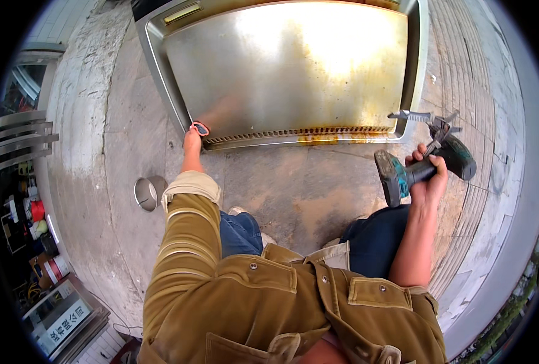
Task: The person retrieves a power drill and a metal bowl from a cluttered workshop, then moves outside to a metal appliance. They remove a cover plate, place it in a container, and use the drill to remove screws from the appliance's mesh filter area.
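A large stainless-steel range hood (281, 73) lies on the ground before me, its wide panel stained with yellow-brown grease. At its near left corner is my left hand (192, 142), its fingers closed around a small dark thing with a red rim (200, 128), whose kind I cannot make out. A blurred reflection shows on the panel beside it. My right hand (430, 173) grips a black and teal cordless drill (421, 173) by its handle, right of the hood's near corner. Silver metal tools (442, 128) with ridged shafts stick out beyond those fingers; their exact kind is unclear.
A round metal collar (150, 193) stands on the paving left of my left forearm. Ridged paving (463, 200) runs along the right, beside a pale kerb. At far left are metal bars (21, 138), cluttered goods and a sign (69, 321).
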Available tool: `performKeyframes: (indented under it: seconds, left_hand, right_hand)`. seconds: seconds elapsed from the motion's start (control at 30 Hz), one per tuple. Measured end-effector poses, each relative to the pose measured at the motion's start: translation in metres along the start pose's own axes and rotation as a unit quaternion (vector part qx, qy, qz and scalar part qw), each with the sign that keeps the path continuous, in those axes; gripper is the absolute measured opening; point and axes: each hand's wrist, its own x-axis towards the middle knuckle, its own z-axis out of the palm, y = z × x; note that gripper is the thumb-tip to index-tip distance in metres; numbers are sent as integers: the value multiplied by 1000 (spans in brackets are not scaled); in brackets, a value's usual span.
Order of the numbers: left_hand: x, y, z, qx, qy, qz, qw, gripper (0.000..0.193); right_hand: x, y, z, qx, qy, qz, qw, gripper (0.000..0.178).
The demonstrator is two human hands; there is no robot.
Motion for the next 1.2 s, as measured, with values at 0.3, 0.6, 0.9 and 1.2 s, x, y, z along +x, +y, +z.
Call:
performKeyframes:
  seconds: [0.3, 0.6, 0.9, 1.2]
  left_hand:
    - [-27, 2, -17, -224, -158, -112, 955, 67]
    - [-7, 10, 0, -251, -166, -137, 944, 74]
    - [-16, 11, -9, -349, -196, -85, 912, 48]
    - [-61, 25, -100, -347, -288, -86, 888, 58]
  right_hand:
    - [-22, 3, 7, 5, -8, 15, 1000, 21]
    - [-32, -4, 3, 17, -41, -42, 998, 23]
    - [-42, -24, -9, 1, -8, -125, 992, 24]
    - [-35, -25, -9, -17, 29, -183, 982, 26]
